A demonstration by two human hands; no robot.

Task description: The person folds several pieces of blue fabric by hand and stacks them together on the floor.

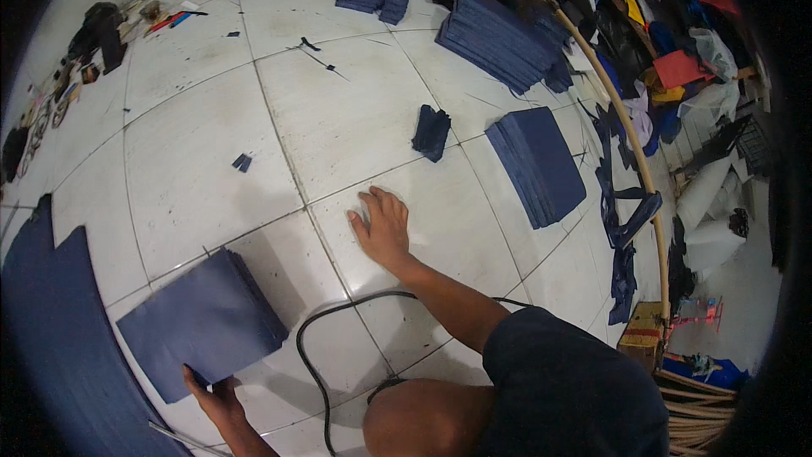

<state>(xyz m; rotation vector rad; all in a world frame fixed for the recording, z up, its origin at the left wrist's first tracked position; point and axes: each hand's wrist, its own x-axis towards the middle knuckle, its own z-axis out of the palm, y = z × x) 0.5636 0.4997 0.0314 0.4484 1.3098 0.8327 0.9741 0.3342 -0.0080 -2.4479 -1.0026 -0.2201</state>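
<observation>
My left hand (218, 400) grips the near edge of a stack of cut navy fabric pieces (203, 322), thumb on top and fingers partly hidden beneath. The stack is tilted a little, and its layered edge shows on the right. My right hand (385, 228) is over the white tiles, fingers apart and holding nothing; I cannot tell whether it touches the floor. Beyond it lies a small dark blue fabric bundle (432, 133). To its right sits another neat stack of navy pieces (541, 165).
A long navy cloth (63, 338) covers the left floor. A black cable (313, 355) curves by my knee. Larger navy stacks (499, 42) stand at the back. Scraps (622, 220) and a bent cane pole (630, 127) border the cluttered right side. Small tools (173, 21) lie far left.
</observation>
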